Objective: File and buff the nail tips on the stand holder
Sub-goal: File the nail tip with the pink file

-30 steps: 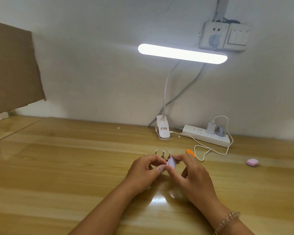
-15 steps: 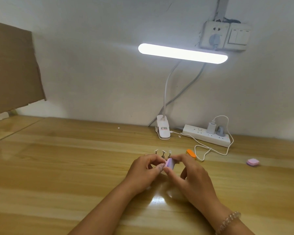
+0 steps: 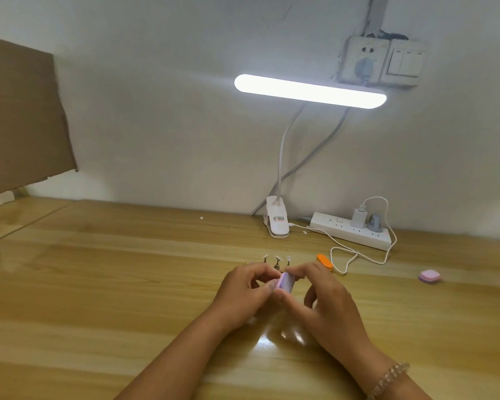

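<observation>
Wooden table (image 3: 98, 284). The right hand (image 3: 326, 298) pinches a purple buffing block (image 3: 285, 282) between thumb and forefinger. The left hand (image 3: 243, 293) curls its fingers to the block's end, perhaps pinching a tip, though that is hidden. Three nail tips (image 3: 277, 259) stand on stems just behind the hands. They are likely light, thin and brittle, so each is best held by its stem.

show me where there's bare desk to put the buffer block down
Widest bare desk: left of the left hand, toward the cardboard. Smaller patch: between the white cable and the pink object. Crowded: around the nail tip stands and orange block; clip lamp and power strip by the wall.
</observation>
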`<state>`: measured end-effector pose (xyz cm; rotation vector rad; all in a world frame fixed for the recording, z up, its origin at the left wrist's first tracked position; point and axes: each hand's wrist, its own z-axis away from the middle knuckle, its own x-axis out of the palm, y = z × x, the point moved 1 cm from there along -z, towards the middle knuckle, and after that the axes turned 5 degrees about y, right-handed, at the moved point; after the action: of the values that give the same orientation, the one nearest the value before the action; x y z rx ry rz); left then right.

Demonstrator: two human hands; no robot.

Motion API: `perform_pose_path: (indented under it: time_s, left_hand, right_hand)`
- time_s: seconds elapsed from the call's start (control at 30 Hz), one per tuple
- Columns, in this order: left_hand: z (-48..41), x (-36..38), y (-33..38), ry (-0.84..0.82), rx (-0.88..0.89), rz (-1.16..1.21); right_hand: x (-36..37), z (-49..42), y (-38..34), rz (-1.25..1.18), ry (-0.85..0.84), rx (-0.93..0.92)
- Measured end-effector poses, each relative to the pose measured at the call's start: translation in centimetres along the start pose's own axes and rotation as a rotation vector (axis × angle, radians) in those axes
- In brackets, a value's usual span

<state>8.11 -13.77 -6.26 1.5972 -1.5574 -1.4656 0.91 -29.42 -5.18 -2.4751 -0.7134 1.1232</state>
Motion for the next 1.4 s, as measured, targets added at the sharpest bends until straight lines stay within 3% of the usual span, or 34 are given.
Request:
perform_pose_path:
  time_s: [0.1, 0.2, 0.33, 0.5, 0.63, 0.77, 0.97, 1.17, 1.4]
  left_hand:
    - [0.1, 0.1, 0.0, 0.001, 0.005, 0.004]
    - [0.0, 0.0, 0.0, -0.015, -0.008, 0.029]
    - [0.1, 0.0, 0.2, -0.018, 0.010, 0.028]
    - [0.1, -0.1, 0.1, -0.003, -0.010, 0.052]
    - [0.1, 0.1, 0.3, -0.011, -0.004, 0.066]
    - [0.0, 0.0, 0.1, 0.002, -0.017, 0.071]
    - [0.1, 0.1, 0.0, -0.004, -0.039, 0.097]
    - [0.0, 0.1, 0.0, -0.004, -0.005, 0.071]
    - [0.0, 0.1, -0.2, 0.021, 0.005, 0.042]
  right_hand:
    - [-0.1, -0.3, 0.8, 0.030, 0.050, 0.060]
    - [0.1, 0.1, 0.1, 0.034, -0.009, -0.030]
    - [0.0, -0.5, 1.0, 0.019, 0.035, 0.092]
    - [0.2, 0.2, 0.1, 0.052, -0.009, -0.003]
    - [-0.1, -0.3, 0.6, 0.075, 0.059, 0.075]
    - [0.1, 0.1, -0.1, 0.045, -0.003, 0.006]
    - [0.0, -0.1, 0.4, 0.091, 0.049, 0.049]
    - [0.1, -0.3, 0.9, -0.053, 0.085, 0.122]
    - [0.2, 0.2, 0.1, -0.096, 0.069, -0.074]
